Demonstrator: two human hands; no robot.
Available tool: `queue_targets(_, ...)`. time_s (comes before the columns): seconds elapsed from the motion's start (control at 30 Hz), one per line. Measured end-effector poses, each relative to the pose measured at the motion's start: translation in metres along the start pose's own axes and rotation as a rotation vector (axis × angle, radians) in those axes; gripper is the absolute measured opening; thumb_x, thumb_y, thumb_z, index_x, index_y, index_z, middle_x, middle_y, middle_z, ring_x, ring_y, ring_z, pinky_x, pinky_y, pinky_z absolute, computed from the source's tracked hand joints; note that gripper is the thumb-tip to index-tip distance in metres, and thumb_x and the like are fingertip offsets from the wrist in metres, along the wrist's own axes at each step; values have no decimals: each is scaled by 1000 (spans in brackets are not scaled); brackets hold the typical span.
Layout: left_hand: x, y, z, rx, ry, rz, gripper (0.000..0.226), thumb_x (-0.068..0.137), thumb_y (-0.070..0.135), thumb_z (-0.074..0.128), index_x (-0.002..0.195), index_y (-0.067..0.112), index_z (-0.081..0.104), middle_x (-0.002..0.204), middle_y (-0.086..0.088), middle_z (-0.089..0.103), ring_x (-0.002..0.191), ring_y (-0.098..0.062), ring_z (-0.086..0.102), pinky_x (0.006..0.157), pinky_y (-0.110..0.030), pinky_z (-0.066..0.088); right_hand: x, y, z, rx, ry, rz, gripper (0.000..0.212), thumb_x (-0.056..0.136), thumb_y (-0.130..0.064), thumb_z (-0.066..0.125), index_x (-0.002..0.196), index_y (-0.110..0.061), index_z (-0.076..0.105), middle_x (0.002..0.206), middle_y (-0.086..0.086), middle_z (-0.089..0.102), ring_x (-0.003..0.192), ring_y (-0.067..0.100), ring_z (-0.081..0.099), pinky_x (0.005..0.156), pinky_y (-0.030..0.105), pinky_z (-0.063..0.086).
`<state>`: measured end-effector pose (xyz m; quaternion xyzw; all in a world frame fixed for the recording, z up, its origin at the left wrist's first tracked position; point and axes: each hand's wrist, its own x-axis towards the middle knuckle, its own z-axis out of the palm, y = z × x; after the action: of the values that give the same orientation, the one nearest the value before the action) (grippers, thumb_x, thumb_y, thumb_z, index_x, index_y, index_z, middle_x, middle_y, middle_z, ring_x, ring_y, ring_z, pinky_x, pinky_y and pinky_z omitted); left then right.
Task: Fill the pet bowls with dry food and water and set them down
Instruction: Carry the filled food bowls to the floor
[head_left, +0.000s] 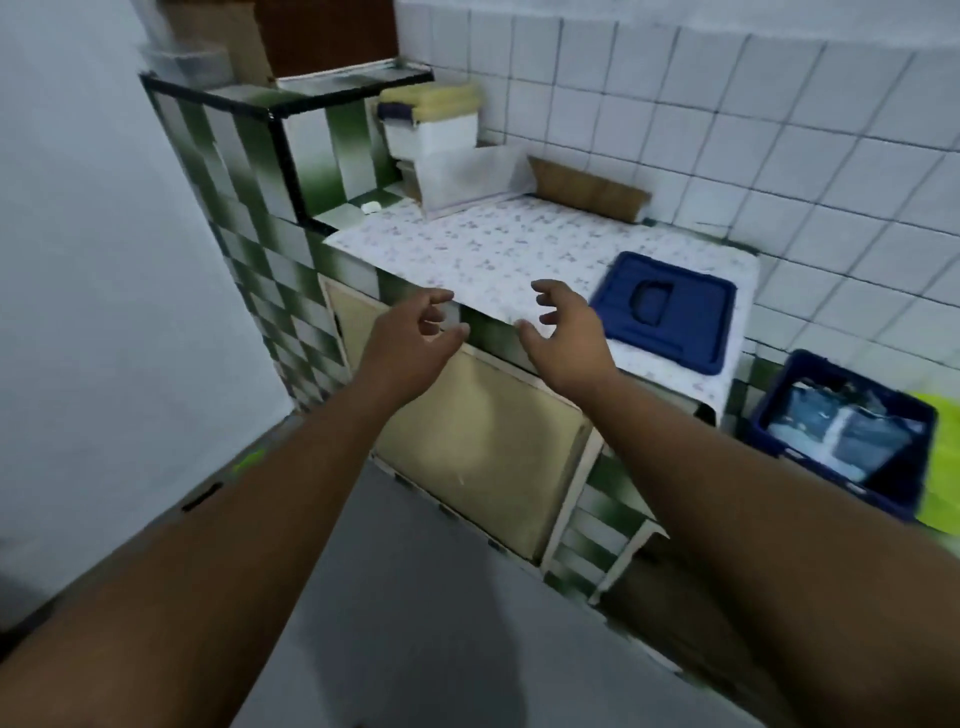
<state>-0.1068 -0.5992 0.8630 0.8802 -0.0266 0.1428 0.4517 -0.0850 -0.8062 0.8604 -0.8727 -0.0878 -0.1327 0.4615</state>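
Note:
No pet bowl shows in the head view. My left hand (415, 332) and my right hand (566, 332) are stretched out side by side in front of the counter's front edge, fingers spread and curled, holding nothing. Beyond them lies the counter (467, 249), covered with a flowered sheet. A dark blue lid (670, 306) with a handle recess lies flat on its right end, just right of my right hand. A white container with a yellow lid (431, 119) stands at the back left of the counter.
A cream cupboard door (483, 447) is below the counter. A blue crate (852, 436) holding bags sits lower at the right, with something bright green beside it. Cardboard (587, 195) leans on the white tiled wall. A green-and-white tiled pillar (234, 171) rises at the left.

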Motion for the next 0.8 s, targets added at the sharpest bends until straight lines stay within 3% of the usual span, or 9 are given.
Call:
queue_targets(0.13, -22, 58, 78, -91, -137, 53, 42, 91, 36, 75, 130, 31, 63, 112, 5, 65, 100, -9, 65, 85, -25, 53, -46, 42, -87, -59, 114, 52, 50, 93, -28, 65, 139, -17, 49, 134, 4, 55, 113, 16, 58, 95, 32, 49)
queue_targets(0.33, -65, 135, 189, -152, -342, 111, 43, 92, 36, 74, 132, 28, 61, 111, 6, 61, 94, -11, 64, 85, -27, 53, -120, 107, -198, -112, 285, 253, 49, 90, -27, 66, 137, -19, 51, 128, 2, 58, 107, 16, 60, 94, 36, 53)
queue_targets(0.63, -95, 208, 310, -205, -606, 177, 39, 94, 31, 73, 131, 24, 62, 115, 1, 64, 99, -14, 66, 89, -29, 56, -202, 179, -301, -153, 486, 472, 46, 88, -24, 68, 132, -16, 55, 121, 5, 62, 97, 20, 63, 88, 37, 54)
queue_targets(0.8, -96, 238, 392, -235, -727, 200, 34, 95, 32, 71, 128, 27, 64, 115, 2, 66, 94, -8, 66, 81, -29, 56, -215, 222, -347, -180, 579, 595, 45, 89, -24, 69, 131, -17, 56, 120, 4, 62, 97, 21, 64, 87, 36, 55)
